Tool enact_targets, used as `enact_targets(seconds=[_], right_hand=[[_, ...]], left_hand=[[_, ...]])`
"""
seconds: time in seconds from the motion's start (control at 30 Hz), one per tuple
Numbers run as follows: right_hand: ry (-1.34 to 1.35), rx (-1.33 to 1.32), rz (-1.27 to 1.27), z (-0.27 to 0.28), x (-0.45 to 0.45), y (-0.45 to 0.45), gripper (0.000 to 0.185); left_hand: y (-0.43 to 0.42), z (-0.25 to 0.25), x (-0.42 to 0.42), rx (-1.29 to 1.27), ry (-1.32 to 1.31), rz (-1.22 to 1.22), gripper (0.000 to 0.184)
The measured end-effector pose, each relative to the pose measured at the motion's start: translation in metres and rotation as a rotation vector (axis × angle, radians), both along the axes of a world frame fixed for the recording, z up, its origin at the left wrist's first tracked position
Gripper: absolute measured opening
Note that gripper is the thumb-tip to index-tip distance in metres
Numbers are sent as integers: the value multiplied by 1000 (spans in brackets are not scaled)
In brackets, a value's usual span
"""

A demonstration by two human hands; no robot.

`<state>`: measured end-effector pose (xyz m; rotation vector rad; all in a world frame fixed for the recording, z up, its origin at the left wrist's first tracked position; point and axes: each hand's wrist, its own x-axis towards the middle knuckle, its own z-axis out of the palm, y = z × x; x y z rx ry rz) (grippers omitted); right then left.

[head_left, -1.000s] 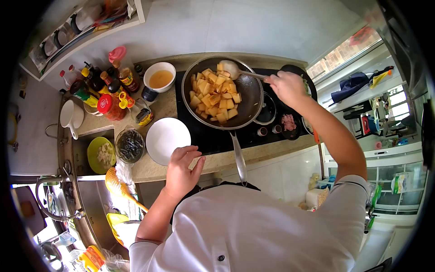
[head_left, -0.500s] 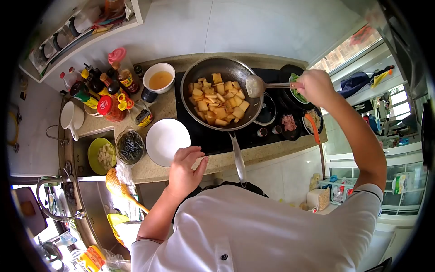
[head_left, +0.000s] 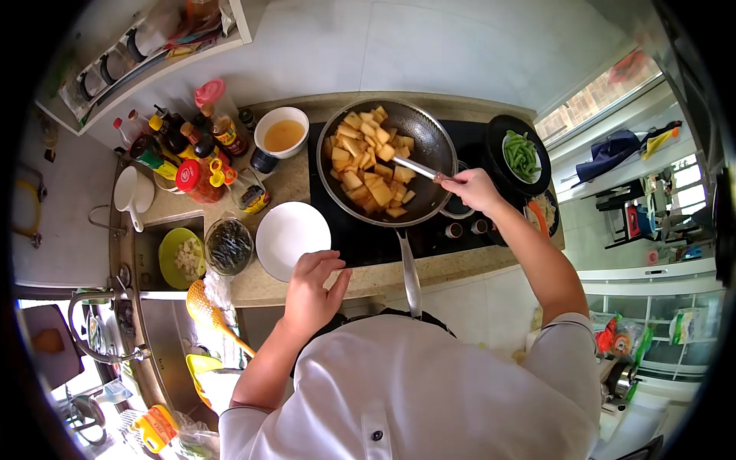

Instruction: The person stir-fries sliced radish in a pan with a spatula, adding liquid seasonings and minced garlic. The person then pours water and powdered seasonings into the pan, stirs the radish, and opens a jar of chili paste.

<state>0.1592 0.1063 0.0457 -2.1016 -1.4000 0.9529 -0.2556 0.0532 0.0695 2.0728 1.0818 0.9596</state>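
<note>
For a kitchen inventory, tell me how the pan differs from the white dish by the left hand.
The pan is grey; the dish is white. The pan looks larger than the dish and has a long handle; the dish shows none. The pan holds chunks of food; the dish holds none. Both are round.

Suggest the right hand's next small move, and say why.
Perhaps turn the food chunks over with the spatula: the right hand holds it, its head is hidden among them, and they lie heaped toward the left of the wok.
</note>
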Motion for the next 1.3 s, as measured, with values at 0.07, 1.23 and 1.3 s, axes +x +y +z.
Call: enact_targets(seconds=[0.07, 1.23, 1.3], right_hand=[[-75, 112, 20, 1, -12, -3, 31], [68, 48, -41, 1, -1, 4, 34], [-77, 235, 25, 4, -11, 0, 30]], left_hand=[[2, 2, 3, -3, 5, -3, 17], [4, 0, -10, 4, -24, -3, 16], [5, 6, -5, 4, -2, -14, 14]])
